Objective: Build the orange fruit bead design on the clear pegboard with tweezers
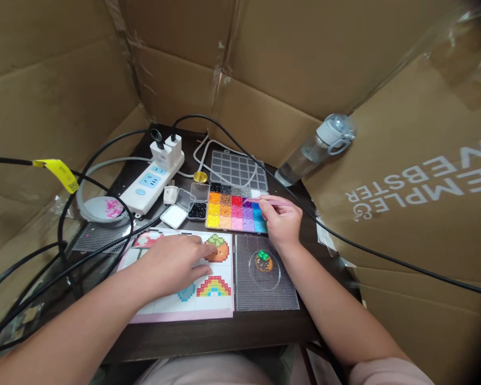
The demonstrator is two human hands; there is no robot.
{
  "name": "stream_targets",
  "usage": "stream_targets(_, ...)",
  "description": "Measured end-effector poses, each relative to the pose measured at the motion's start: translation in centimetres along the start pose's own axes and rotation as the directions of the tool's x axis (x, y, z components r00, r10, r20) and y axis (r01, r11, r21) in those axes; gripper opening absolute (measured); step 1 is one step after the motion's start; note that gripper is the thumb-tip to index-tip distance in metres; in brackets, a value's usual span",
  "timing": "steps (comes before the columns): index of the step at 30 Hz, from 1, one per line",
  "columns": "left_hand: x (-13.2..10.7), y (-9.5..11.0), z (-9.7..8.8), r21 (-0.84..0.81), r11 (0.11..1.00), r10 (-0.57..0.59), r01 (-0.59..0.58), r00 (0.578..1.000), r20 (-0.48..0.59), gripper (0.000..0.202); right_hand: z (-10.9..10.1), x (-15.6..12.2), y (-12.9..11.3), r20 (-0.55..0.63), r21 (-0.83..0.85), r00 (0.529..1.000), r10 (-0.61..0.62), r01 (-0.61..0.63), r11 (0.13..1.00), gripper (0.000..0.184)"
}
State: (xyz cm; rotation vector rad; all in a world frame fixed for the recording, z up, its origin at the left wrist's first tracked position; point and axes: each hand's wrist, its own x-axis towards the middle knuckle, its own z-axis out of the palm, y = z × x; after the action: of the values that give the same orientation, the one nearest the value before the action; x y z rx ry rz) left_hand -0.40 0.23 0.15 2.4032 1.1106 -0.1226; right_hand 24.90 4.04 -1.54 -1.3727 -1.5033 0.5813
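Observation:
My left hand (pixel 180 260) rests palm down on a printed pattern sheet (pixel 220 306), its index finger touching the orange fruit-like pattern (pixel 218 250). Those fingers are spread and hold nothing. Pink tweezers (pixel 276 202) are pinched in my right hand (pixel 284 218), their tip over the sorted bead box (pixel 236 227) near the red and purple beads. Below that hand lies a clear pegboard (pixel 246 294). On it sits a small bead figure (pixel 263 263) with green on top, an orange outline and dark brown inside.
A white power strip (pixel 152 182) with plugs and black cables (pixel 70 198) fills the left. Small boxes of black beads (pixel 197 209) and white beads (pixel 173 216) stand beside the bead box. A water bottle (pixel 304 158) leans at back right. Cardboard walls (pixel 272 69) surround the table.

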Motion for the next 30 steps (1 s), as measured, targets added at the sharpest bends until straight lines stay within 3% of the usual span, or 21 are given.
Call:
stream_targets(4,-0.1,0.2,-0.3,-0.023,1.0,0.008,-0.008,1.0,-0.004,0.033,0.4,0.6,-0.8,0.092,0.005,0.996,-0.019,0.019,1.0,0.009)
stream_targets(10,-0.2,0.1,-0.3,0.004,1.0,0.008,-0.008,1.0,0.0,0.035,1.7,1.5,-1.1,0.209,-0.011,0.978,0.014,-0.012,1.0,0.01)
stream_targets(30,-0.2,0.1,-0.3,0.016,1.0,0.007,-0.007,1.0,0.007,0.034,1.8,1.0,-0.1,0.155,-0.005,0.984,0.09,-0.09,0.996,0.012)
